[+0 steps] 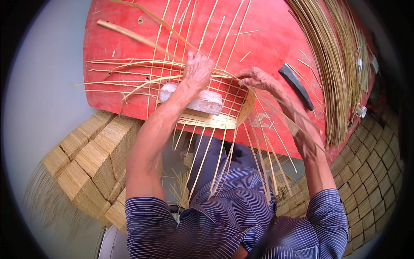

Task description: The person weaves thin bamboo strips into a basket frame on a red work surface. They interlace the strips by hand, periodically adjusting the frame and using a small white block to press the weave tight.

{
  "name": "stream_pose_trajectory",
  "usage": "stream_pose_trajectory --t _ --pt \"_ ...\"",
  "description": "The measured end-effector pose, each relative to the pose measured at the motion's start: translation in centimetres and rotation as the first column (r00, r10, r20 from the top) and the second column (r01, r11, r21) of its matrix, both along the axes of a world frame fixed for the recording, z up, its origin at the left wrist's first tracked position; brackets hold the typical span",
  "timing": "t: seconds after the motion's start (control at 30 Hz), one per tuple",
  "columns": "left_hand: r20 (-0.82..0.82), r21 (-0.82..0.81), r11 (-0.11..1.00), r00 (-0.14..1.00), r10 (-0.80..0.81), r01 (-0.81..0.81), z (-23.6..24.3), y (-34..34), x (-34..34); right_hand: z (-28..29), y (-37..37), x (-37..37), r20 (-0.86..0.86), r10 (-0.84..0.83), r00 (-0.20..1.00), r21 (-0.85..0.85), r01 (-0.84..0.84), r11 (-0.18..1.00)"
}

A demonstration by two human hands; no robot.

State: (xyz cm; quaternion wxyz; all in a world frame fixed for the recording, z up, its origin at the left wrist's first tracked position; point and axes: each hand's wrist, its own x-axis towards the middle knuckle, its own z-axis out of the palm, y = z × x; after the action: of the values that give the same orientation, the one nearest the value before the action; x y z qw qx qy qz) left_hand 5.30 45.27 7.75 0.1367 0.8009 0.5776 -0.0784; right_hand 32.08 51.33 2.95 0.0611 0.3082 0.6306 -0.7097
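Observation:
A partly woven basket (209,121) of pale bamboo strips lies at the near edge of the red board, with loose strip ends fanning out on all sides. On its open lattice base rests a whitish stone block (192,98). My left hand (198,71) is at the far side of the weave, just beyond the block, its fingers curled down on a bamboo strip; their tips are partly hidden. At the far right corner of the basket, my right hand (258,80) pinches a thin bamboo strip (226,74) that runs across from the left hand.
A dark curved blade-like tool (296,86) lies right of my right hand. Beyond it is a long bundle of thin strips (330,64) on the red board (276,34). Stacked bundles of cut strips (92,157) stand at lower left, more (366,181) at lower right.

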Motion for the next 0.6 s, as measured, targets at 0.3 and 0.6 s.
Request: stream_pose_trajectory --t 0.3,0.6 --pt "-0.048 -0.482 0.702 0.815 0.577 -0.525 2.0 -2.5 1.0 -0.1 -0.6 0.1 -0.045 -0.085 0.995 -0.179 0.076 0.981" --pt "0.638 -0.453 0.501 0.125 0.76 -0.737 -1.9 -2.1 2.4 1.2 -1.2 -0.9 -0.071 -0.158 0.985 -0.327 0.127 0.937"
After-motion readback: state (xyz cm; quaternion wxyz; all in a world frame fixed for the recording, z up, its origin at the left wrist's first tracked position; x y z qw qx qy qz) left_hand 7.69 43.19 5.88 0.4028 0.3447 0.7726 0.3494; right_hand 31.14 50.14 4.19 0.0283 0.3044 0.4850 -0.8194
